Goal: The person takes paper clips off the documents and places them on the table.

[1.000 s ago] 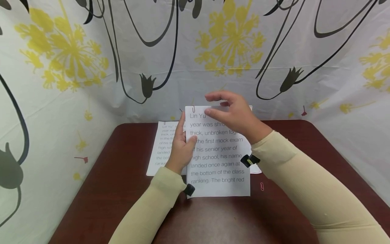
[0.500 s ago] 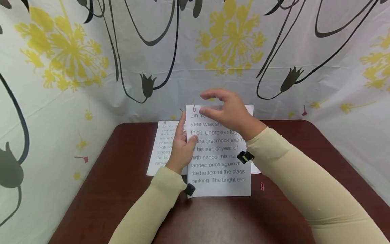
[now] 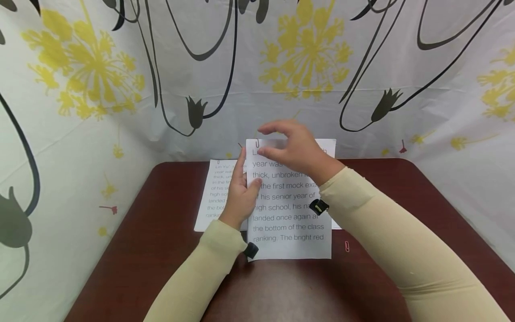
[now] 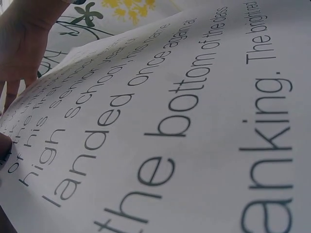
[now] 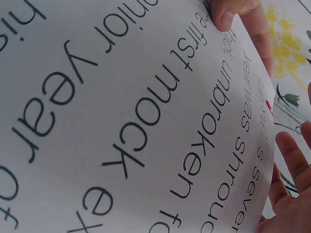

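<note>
The paper stands tilted above the table. Likely light, bendy and easily creased, it suits a flat edge pinch, such as the left hand gives at nine o'clock, thumb in front. The right hand arches at twelve, thumb and forefinger apart, near the clip at eleven.

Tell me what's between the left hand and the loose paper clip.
In the head view, between the left hand and the loose paper clip lie the held printed sheet and a strip of tabletop.
</note>
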The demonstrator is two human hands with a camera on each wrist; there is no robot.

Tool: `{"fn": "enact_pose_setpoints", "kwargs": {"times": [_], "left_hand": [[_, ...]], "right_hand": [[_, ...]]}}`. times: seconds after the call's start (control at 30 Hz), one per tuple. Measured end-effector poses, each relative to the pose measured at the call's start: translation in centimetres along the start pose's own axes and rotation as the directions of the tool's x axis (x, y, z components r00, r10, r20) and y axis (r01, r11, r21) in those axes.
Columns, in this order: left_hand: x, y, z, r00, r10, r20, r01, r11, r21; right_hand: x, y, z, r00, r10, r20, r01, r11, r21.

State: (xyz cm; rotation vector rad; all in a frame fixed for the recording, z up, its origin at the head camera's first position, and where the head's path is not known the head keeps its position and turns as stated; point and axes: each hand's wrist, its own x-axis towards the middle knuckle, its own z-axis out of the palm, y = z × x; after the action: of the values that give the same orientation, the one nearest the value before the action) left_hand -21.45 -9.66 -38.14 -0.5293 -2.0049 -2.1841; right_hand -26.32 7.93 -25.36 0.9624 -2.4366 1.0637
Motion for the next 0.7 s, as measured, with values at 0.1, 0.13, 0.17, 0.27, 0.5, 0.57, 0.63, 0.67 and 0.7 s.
{"fn": "enact_pose_setpoints", "kwargs": {"times": [0.1,0.13,0.17,0.27,0.5,0.57,0.63,0.67,0.7], "left_hand": [[-0.01,0.03,0.04,1.0,0.008,0.004,-0.008,1.0,-0.006],[-0.02,0.03,0.07,1.0,0.011,0.006,-0.011,1.0,-0.006],[-0.01,0.03,0.1,1.0,0.012,0.008,-0.012,1.0,-0.006],[-0.03,0.03,0.17,1.0,0.011,0.017,-0.011,1.0,-0.01],[-0.05,0.1,0.19,1.0,0.013,0.016,-0.013,1.0,0.003],[-0.02,0.11,0.17,1.0,0.014,0.015,-0.014,1.0,0.005],[0.04,0.08,0.14,1.0,0.012,0.015,-0.012,1.0,0.002],[0.06,0.07,0.13,1.0,0.013,0.014,-0.013,1.0,0.003],[0.06,0.06,0.11,1.0,0.013,0.014,-0.013,1.0,0.002]], "right_hand": [[0.12,-0.02,0.13,1.0,-0.007,0.015,0.007,1.0,-0.028],[0.14,-0.02,0.18,1.0,-0.01,0.021,0.011,0.999,-0.037],[0.17,-0.01,0.21,1.0,-0.011,0.026,0.012,0.999,-0.046],[0.27,0.08,0.36,0.999,-0.014,0.036,0.017,0.996,-0.088],[0.68,0.23,0.62,0.999,-0.011,0.053,0.02,0.986,-0.164],[0.77,0.11,0.65,0.998,-0.004,0.057,0.014,0.984,-0.177],[0.88,-0.02,0.67,0.998,0.006,0.064,0.007,0.981,-0.192],[0.93,-0.09,0.68,0.998,0.011,0.066,0.002,0.98,-0.198],[0.98,-0.13,0.69,0.998,0.017,0.068,-0.003,0.979,-0.205]]}}
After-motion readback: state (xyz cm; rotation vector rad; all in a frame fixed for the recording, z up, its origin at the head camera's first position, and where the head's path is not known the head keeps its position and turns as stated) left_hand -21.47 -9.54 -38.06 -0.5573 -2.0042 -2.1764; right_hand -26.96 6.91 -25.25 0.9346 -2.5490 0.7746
